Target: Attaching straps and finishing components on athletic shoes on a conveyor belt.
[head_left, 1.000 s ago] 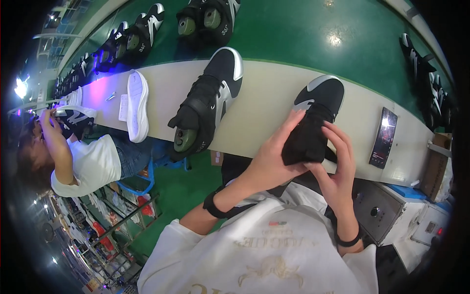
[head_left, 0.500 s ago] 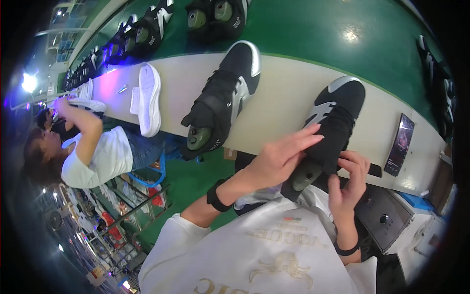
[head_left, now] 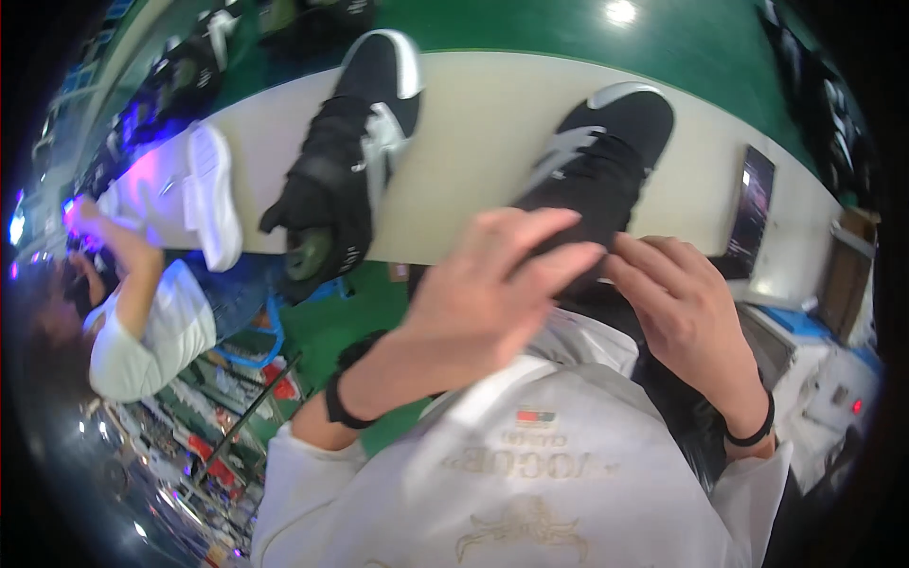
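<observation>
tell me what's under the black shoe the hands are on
The black shoe lies on a pale table. Left hand and right hand cover its near end, so what lies beneath there is hidden.

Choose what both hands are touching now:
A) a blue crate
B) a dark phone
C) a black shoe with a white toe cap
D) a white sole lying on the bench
C: the left hand and the right hand both rest on the black shoe, whose white toe cap points away from the person.

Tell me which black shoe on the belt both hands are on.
The right-hand black shoe, gripped at its heel by left hand and right hand; the other black shoe sits untouched.
</observation>
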Demonstrator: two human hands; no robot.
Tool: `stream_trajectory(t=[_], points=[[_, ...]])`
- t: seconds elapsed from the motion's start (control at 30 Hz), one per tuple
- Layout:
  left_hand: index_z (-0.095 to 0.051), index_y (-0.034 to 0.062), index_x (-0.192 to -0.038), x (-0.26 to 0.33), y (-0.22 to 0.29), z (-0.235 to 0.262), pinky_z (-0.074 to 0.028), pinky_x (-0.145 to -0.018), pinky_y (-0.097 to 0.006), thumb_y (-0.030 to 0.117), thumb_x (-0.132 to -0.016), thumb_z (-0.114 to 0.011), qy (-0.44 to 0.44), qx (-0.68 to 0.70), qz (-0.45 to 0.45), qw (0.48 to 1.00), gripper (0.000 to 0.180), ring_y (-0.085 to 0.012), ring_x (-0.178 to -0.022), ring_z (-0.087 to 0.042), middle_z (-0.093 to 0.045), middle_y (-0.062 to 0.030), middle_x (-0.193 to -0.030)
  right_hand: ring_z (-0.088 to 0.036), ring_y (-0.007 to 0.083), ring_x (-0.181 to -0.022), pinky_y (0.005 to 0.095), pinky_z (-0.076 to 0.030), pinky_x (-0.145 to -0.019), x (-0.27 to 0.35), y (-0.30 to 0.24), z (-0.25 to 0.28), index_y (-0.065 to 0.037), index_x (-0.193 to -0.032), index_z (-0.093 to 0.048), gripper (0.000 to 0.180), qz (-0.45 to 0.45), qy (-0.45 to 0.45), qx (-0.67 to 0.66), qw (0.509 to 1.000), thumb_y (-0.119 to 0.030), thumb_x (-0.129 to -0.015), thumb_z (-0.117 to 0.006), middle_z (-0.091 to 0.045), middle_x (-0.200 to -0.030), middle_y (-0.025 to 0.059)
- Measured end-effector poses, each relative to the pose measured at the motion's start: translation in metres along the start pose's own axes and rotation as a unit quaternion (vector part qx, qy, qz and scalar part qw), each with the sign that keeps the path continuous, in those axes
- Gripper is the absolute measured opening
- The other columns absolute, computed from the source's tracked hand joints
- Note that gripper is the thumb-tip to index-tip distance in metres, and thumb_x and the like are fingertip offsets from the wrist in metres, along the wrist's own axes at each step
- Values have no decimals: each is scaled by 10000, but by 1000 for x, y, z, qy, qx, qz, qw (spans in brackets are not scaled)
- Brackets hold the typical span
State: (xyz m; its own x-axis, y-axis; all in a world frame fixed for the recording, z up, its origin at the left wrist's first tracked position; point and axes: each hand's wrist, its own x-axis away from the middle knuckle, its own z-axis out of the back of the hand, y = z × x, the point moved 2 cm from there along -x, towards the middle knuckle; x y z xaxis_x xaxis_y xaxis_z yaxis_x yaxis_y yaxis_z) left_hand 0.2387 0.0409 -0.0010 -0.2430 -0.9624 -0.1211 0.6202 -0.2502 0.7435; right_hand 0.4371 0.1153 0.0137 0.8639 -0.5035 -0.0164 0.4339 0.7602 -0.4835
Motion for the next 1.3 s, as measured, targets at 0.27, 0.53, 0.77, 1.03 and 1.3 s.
stream_trajectory(t=[0.27, 0.53, 0.77, 1.03, 1.3], points=[[-602, 89, -1123, 0, -13, 19, -467, -922, -421, -27, -637, -753, -12, -27, -12, 999, 522, -343, -1102, -559, -574, -132, -1242, -665, 228, -748, 330, -541, -620, 13, 11, 41, -5, -860, -661, 196, -71, 31, -158, 984, -4, -691, -760, -678, -855, 68], [-589, 98, -1069, -8, -16, -2, -499, -755, -395, 83, -609, -852, 122, -63, -1, 991, 529, -295, -913, -599, -616, -115, -1080, -669, 190, -758, 290, -515, -697, -17, 46, 30, -3, -837, -695, 187, -26, 101, -449, 888, -54, -698, -808, -706, -841, 78], [-651, 110, -918, -22, -17, -1, -481, -625, -361, 74, -487, -825, 36, -52, -90, 994, 466, -269, -754, -566, -617, -62, -947, -521, 85, -606, 269, -440, -567, -103, 46, -16, 32, -761, -624, 158, -177, 29, -510, 841, -61, -776, -751, -585, -630, 35], [-646, 109, -888, -24, -15, -6, -484, -607, -356, 91, -521, -771, 73, -21, -107, 991, 388, -266, -764, -543, -575, -52, -889, -440, 117, -596, 321, -380, -548, -125, 41, -40, 0, -654, -466, 206, -168, -198, -380, 888, -26, -698, -666, -479, -578, 43], [-658, 138, -991, -13, -15, -1, -501, -671, -359, 104, -564, -773, 70, -48, -73, 994, 443, -272, -839, -567, -595, -43, -941, -632, 401, -753, 468, -509, -712, -163, 39, -96, 8, -884, -644, 158, 10, -46, -170, 984, -103, -786, -698, -661, -825, 203]])
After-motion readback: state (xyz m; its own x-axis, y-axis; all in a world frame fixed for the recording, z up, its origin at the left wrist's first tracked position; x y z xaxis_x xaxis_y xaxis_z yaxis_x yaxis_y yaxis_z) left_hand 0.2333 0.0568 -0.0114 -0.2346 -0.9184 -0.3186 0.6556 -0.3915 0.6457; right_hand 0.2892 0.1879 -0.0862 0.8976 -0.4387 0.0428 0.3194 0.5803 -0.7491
